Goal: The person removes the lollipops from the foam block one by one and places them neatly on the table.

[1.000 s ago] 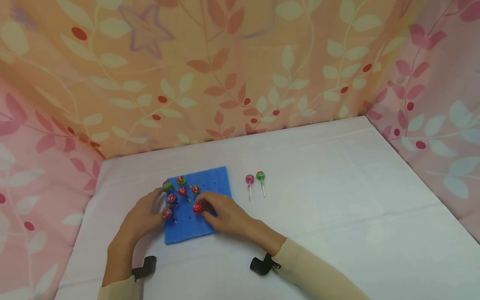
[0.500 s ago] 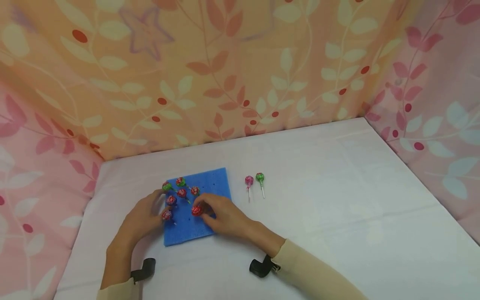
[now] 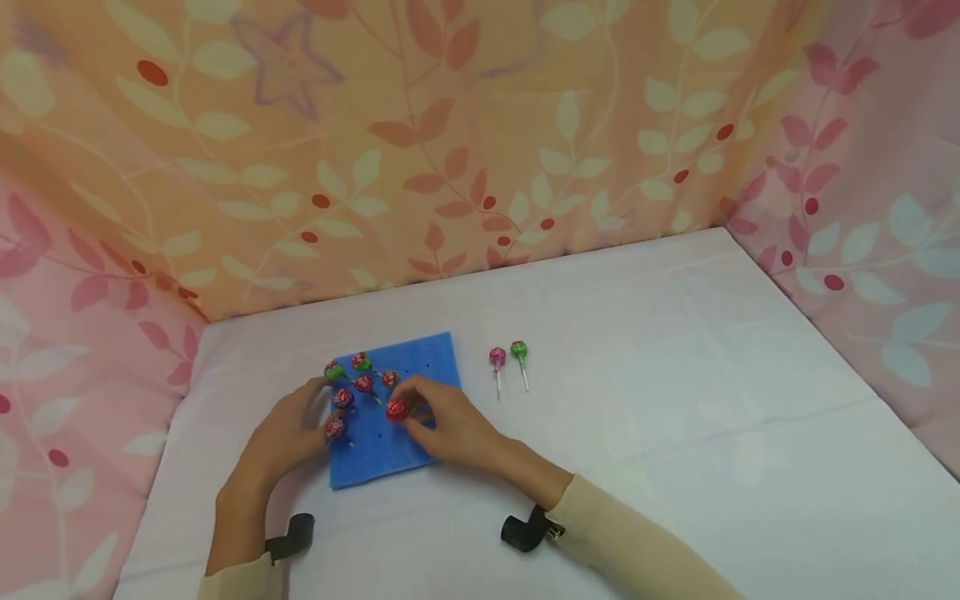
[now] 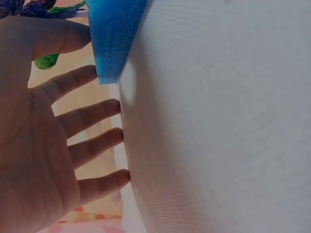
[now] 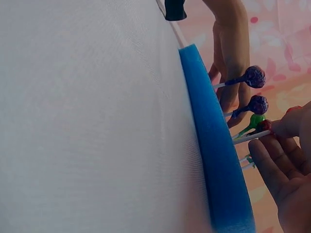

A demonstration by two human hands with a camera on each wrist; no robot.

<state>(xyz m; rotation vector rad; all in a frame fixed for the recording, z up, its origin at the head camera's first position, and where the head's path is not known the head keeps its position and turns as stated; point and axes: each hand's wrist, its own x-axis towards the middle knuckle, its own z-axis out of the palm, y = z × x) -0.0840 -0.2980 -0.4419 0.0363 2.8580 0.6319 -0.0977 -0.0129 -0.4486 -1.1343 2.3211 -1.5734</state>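
A red lollipop (image 3: 397, 410) (head uppermost) sits in the right hand (image 3: 456, 422).

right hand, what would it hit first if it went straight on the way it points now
The right hand would likely meet the red-and-green lollipop stuck in the blue foam just ahead, though depth is hard to judge.

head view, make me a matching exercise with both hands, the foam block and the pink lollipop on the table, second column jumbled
1. left hand
2. pink lollipop
3. right hand
4. blue foam block

A. holds a red lollipop
B. has several planted lollipops in it
C. touches the block's left edge
D. lies on the white tabletop beside a green lollipop

Pairs: 1-C, 2-D, 3-A, 4-B
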